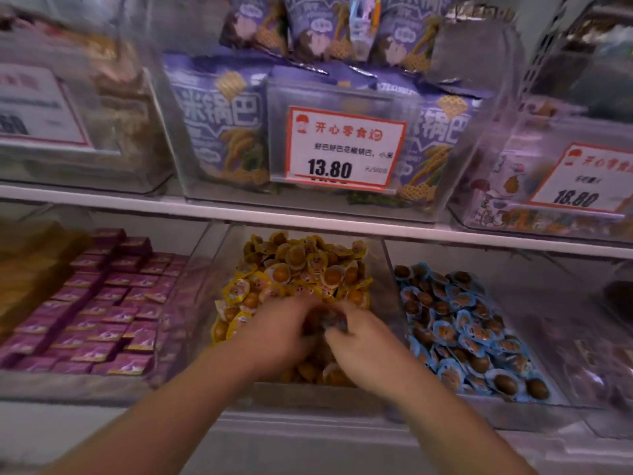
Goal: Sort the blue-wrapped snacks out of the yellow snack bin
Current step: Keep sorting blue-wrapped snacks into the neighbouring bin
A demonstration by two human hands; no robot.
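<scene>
Both hands [322,332] meet over yellow snack bin [219,255].

We note a white upper shelf [239,209] carrying three clear bins, the middle bin [191,159] holding purple bags behind a price card [344,149], and below it bins of purple packets [102,310], yellow-wrapped snacks [301,269] and blue-wrapped snacks [459,323].

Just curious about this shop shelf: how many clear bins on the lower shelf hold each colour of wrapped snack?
Clear bin of yellow-wrapped snacks: 1
Clear bin of blue-wrapped snacks: 1
Clear bin of purple-wrapped snacks: 1
Total: 3
</scene>
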